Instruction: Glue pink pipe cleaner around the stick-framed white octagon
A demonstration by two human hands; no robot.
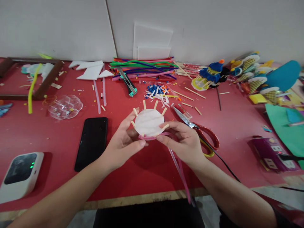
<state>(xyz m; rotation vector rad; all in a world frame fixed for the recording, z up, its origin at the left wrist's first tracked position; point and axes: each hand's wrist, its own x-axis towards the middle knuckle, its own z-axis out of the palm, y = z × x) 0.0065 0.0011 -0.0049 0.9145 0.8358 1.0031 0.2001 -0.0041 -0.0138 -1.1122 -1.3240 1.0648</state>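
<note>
Both my hands hold a white foam disc (149, 123) with several short wooden sticks poking out round its rim, lifted above the red table (147, 167). My left hand (123, 144) pinches the disc's left and lower edge. My right hand (184, 141) grips its right edge and a pink plastic cord (179, 166). The cord wraps along the disc's bottom rim between the sticks and trails down past the table's front edge.
Red-handled scissors (201, 131) lie just right of my hands, a black phone (92, 142) to the left, a white device (20, 174) at the front left. Coloured cords (144, 68), a utility knife (128, 84), cut bits, a clear tray (64, 107) and craft models (211, 74) lie farther back.
</note>
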